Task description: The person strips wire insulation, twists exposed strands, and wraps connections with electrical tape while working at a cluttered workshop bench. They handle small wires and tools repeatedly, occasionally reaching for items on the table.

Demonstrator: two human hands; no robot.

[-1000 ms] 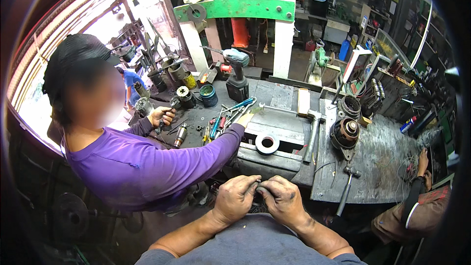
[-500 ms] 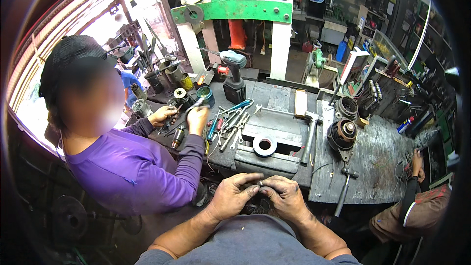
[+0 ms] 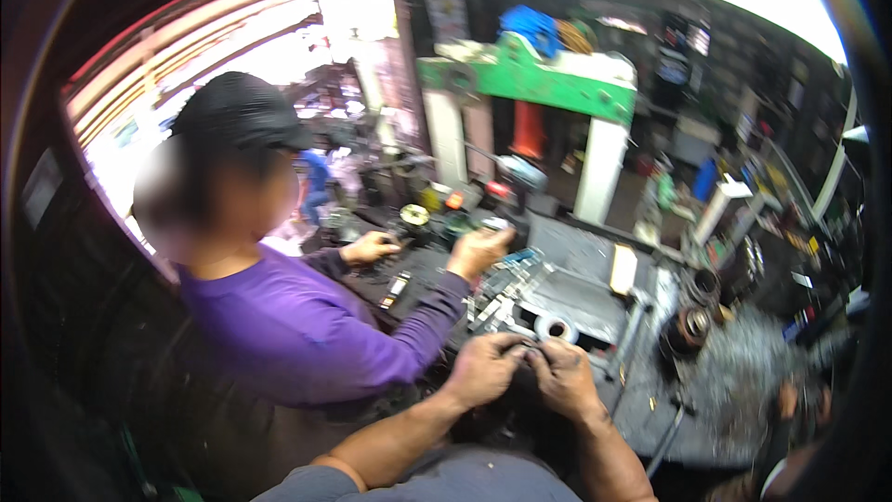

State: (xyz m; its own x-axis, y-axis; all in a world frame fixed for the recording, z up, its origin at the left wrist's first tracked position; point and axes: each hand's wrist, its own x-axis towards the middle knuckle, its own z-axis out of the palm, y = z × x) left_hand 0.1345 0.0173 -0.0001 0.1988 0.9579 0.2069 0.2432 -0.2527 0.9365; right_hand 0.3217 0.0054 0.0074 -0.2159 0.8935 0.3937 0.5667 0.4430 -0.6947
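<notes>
My left hand (image 3: 483, 370) and my right hand (image 3: 567, 376) meet in front of my body, just short of the bench's near edge. Thumbs and fingertips of both are pinched together around something small and dark, too blurred to name. Directly beyond them a white ring-shaped roll (image 3: 556, 331) lies on a grey metal vise (image 3: 581, 302). A long-handled hammer (image 3: 634, 330) rests to the right of the vise. Several wrenches (image 3: 497, 305) are heaped to the left of it.
At my left a person in a purple shirt (image 3: 307, 335) works with both hands over the bench. A dark motor part (image 3: 686, 330) and another hammer (image 3: 671, 432) lie at the right. Behind stands a green-and-white press frame (image 3: 530, 84). Another person's arm (image 3: 788, 409) shows far right.
The view has swung, so the scene sits further right and lower, tilted and blurred. My hands stay pinched together. The person in purple has turned their head.
</notes>
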